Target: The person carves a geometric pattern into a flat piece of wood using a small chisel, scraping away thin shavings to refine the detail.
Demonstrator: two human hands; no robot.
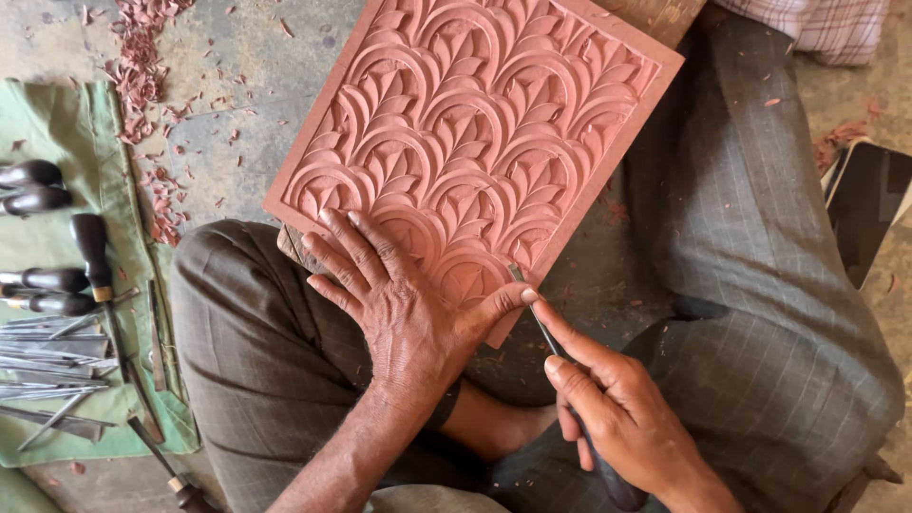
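Right hand (622, 413) gripping chisel (532, 309), carved panel (475, 123)

A carver's workshop, with the work done seated on the floor. The floor (247, 66) is bare, stained concrete strewn with reddish shavings (142, 85). A green cloth (66, 152) spread on it holds a row of chisels (57, 332) with dark wooden handles and thin steel blades, more than 10 of them, laid side by side. A reddish panel (475, 133) carved with repeating arches and leaves rests across the sitter's lap, and a slim chisel (560, 366) meets its lower edge. More chips lie at the right, near a dark flat object (869, 204).
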